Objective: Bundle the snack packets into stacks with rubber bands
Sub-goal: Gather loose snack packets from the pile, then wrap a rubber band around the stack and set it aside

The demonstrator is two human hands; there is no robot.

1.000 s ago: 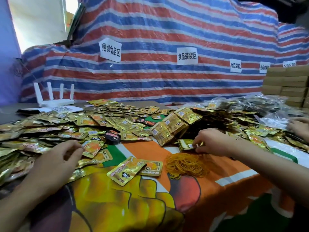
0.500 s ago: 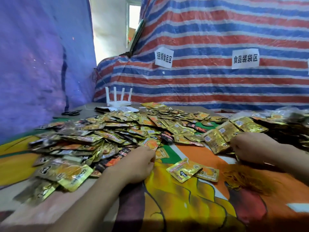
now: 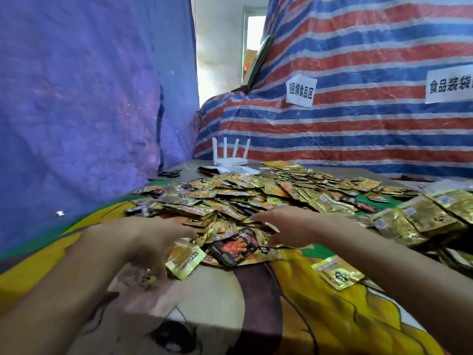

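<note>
**Item:** snack packets [image 3: 256, 198], loose, mostly gold foil with a few black. They are lying in a wide, shallow heap on the printed cloth [image 3: 294, 316] covering the bench, overlapping every way.

**With it:** finished stacks [image 3: 419, 221], thick gold blocks, are sitting at the heap's right edge. One stray packet [image 3: 337, 274] is lying apart, nearer the person.

**Hands:**
- The right hand [image 3: 289, 224] is resting flat on the heap's near edge, fingers straight, gripping nothing.
- The left hand [image 3: 143, 242] is showing blurred, its fingers dipping into the heap beside a gold packet [image 3: 184, 260]. Whether it is holding anything cannot be told.

**Step:** seemingly gathering, the hands collecting packets for a fresh stack.

**Next move:** this is calling for several packets squared face to face and pinched firm, since slick foil is likely to slide. Then it needs a rubber band, and none is showing in view.
</note>
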